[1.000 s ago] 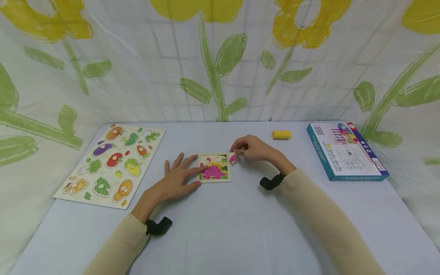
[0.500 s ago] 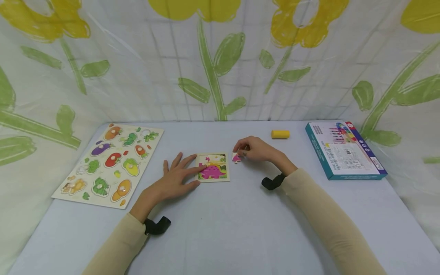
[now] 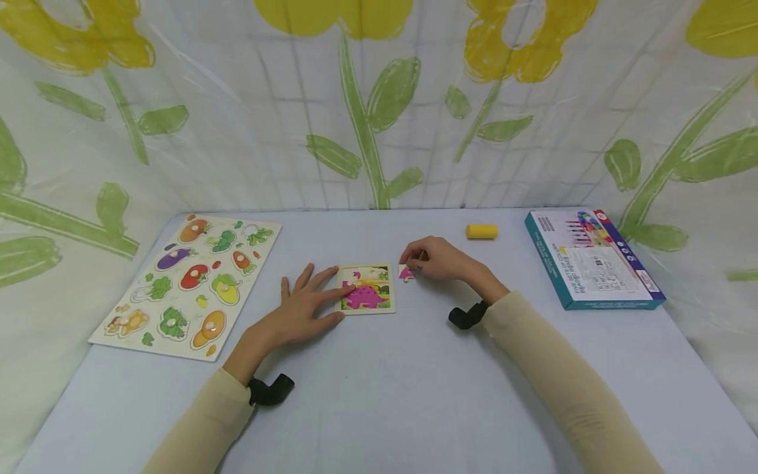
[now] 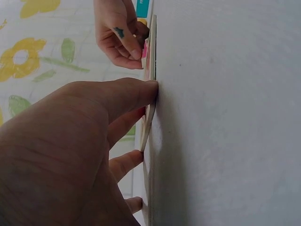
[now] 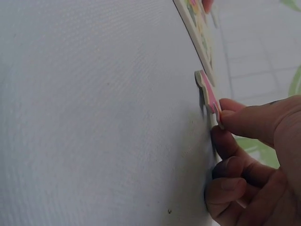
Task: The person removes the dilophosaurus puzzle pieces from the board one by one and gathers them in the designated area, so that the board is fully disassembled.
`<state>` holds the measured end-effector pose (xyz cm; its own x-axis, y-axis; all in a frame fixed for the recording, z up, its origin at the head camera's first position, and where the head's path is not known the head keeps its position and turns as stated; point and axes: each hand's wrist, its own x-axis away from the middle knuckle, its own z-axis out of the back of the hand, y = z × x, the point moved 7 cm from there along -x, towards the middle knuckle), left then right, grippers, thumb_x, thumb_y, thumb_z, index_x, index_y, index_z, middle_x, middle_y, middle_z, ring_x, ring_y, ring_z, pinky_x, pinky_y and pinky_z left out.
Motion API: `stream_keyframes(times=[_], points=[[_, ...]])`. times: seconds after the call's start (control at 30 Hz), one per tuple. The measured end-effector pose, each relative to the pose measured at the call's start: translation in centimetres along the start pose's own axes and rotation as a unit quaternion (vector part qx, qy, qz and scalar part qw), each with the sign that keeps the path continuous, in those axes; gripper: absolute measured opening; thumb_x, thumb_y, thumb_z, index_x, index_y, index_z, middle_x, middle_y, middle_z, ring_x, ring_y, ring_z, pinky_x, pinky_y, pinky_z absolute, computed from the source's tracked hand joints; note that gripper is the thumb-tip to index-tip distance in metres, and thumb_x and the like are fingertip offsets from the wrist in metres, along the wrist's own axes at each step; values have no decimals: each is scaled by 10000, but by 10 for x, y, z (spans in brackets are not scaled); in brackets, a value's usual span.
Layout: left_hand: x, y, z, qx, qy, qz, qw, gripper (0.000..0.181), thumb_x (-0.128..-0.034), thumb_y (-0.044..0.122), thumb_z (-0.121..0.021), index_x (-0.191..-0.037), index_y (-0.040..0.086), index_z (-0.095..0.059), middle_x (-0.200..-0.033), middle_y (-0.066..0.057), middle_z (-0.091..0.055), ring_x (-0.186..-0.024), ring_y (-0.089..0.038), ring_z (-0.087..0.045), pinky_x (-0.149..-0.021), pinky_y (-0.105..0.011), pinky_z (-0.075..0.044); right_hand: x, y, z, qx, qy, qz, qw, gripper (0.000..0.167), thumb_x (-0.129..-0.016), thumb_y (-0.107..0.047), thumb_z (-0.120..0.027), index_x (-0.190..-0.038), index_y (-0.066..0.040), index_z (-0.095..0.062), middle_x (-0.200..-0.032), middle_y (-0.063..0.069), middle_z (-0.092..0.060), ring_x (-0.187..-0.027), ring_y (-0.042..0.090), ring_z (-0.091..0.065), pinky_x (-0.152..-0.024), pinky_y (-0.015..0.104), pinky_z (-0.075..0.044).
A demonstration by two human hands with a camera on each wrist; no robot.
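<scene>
My left hand [image 3: 300,308] lies spread at the left side of a small square jigsaw puzzle [image 3: 385,311] in a light wooden frame, printed with a pink dinosaur. Its index finger rests on the picture, and the thumb touches the near edge, as the left wrist view shows by the frame's rim [image 4: 154,52]. To the right of the puzzle, my right hand [image 3: 438,257] pinches a pink and white jigsaw piece [image 3: 405,272] between thumb and fingers. In the right wrist view the piece [image 5: 209,94] is tilted close to the tabletop, just apart from the frame.
A vegetable peg puzzle board [image 3: 195,296] lies on the left of the table. At the back stands a yellow cylinder [image 3: 481,232] on its side. A teal and white box [image 3: 595,263] lies at the right. A flower-printed curtain [image 3: 266,131] hangs behind the table.
My right hand has drawn the jigsaw piece slightly to the right, away from the frame, and then held nearly still. The left hand stays on the puzzle.
</scene>
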<state>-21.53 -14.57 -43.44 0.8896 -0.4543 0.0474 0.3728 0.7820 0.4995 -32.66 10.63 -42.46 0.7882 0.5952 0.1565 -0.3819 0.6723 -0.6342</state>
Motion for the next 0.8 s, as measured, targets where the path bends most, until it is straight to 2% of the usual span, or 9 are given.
stream_keyframes(times=[0.43, 0.6, 0.8], points=[[-1, -2, -1, -3, 30, -41, 10000, 530, -1019, 377, -661, -1532, 269, -585, -1757, -134, -287, -1631, -557, -38, -1145, -902, 53, 2, -3, 0, -5, 239, 56, 9997, 162, -1050, -118, -639, -1155, -123, -763, -1038, 38, -767, -870, 185, -608, -820, 316, -495], [0, -3, -2, -21, 27, -36, 10000, 531, -1019, 384, -661, -1532, 273, -585, -1760, -130, -282, -1631, -558, -34, -1144, -903, 51, 4, -2, -1, -102, 201, 133, 9997, 172, -1043, -154, -665, -1176, -112, -764, -1090, 48, -773, -894, 186, -624, -830, 312, -516], [0, -2, -1, -6, 20, -48, 10000, 533, -1020, 395, -659, -1533, 268, -585, -1764, -121, -275, -1636, -549, -27, -1147, -900, 56, 5, 8, -1, -177, 106, 156, 9997, 230, -973, -245, -785, -1188, -165, -778, -1166, 27, -751, -951, 179, -607, -857, 303, -510]])
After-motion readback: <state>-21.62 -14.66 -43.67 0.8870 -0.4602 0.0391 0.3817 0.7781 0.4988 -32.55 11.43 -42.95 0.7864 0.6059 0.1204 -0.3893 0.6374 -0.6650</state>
